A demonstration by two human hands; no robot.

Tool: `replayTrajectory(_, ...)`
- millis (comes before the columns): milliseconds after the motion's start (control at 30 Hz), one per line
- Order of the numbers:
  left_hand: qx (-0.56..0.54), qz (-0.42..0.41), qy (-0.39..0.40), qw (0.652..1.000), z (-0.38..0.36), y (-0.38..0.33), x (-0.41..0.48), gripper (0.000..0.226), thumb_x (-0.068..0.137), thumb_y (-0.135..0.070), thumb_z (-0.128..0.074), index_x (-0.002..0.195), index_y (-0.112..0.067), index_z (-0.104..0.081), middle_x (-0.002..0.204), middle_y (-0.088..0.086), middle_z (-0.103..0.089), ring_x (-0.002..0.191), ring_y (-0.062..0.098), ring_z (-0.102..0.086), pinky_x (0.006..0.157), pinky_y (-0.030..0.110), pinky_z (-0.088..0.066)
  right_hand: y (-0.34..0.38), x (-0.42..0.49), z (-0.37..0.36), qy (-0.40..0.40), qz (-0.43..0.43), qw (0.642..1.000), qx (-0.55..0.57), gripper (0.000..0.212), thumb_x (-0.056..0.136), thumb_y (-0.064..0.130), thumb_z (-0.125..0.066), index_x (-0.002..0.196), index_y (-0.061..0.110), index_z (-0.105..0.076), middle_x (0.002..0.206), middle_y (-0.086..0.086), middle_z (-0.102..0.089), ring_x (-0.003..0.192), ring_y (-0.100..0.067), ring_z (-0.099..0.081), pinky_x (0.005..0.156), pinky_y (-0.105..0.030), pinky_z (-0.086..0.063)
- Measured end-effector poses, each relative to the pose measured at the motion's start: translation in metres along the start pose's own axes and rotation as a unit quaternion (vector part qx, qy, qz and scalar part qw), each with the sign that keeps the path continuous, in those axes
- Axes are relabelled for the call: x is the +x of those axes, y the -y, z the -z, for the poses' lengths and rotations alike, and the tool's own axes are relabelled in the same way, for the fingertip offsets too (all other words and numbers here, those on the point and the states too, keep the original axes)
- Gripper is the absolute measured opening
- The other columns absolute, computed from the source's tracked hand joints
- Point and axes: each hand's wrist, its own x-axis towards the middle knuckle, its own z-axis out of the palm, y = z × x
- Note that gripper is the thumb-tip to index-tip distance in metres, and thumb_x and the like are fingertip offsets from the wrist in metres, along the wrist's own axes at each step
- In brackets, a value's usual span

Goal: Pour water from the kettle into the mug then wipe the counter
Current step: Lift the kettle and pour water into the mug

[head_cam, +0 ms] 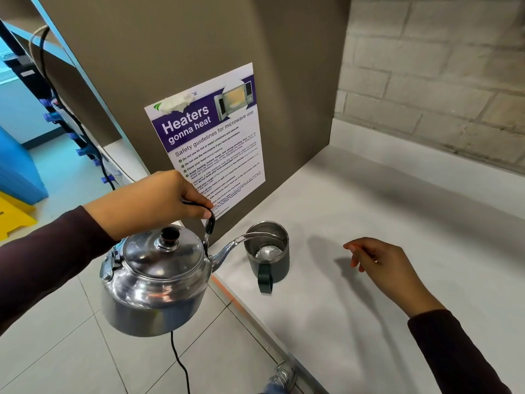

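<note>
I'm holding the kettle [154, 282] by its handle in my left hand [159, 200], its grip closed, pouring water into the mug [267, 258] on the counter [369, 280]; my right hand [389, 268] is hovering beside the mug, grip loose and empty.

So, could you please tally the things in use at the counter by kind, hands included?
Kettles: 1, kettle
Mugs: 1, mug
Posters: 1, poster
Hands: 2, left hand, right hand
Total: 5
</note>
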Motion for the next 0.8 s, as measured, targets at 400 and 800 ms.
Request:
replayTrajectory(400, 0.016, -0.006, 0.003, 1.0, 0.004, 0.001, -0.004, 0.018, 0.074, -0.031, -0.074, 0.092, -0.035, -0.075, 0.079, -0.032, -0.064, 0.078, -0.01, -0.061, 0.07, 0.005, -0.039, -0.001, 0.0, -0.001, 0.002, -0.002, 1.0, 0.009, 0.02, 0.091, 0.02, -0.056, 0.084, 0.033, -0.07, 0.069, 0.006, -0.069, 0.062, -0.006, -0.061, 0.066, -0.022, -0.048)
replayTrajectory(800, 0.014, -0.029, -0.011, 0.999, 0.005, 0.012, -0.014, 0.015, 0.074, -0.029, -0.075, 0.087, -0.035, -0.074, 0.052, -0.053, -0.05, 0.064, -0.027, -0.053, 0.058, -0.008, -0.035, 0.0, 0.001, -0.002, 0.008, -0.003, 1.0, 0.007, 0.018, 0.091, 0.023, -0.057, 0.084, 0.033, -0.07, 0.069, 0.004, -0.069, 0.062, -0.008, -0.061, 0.067, -0.026, -0.048)
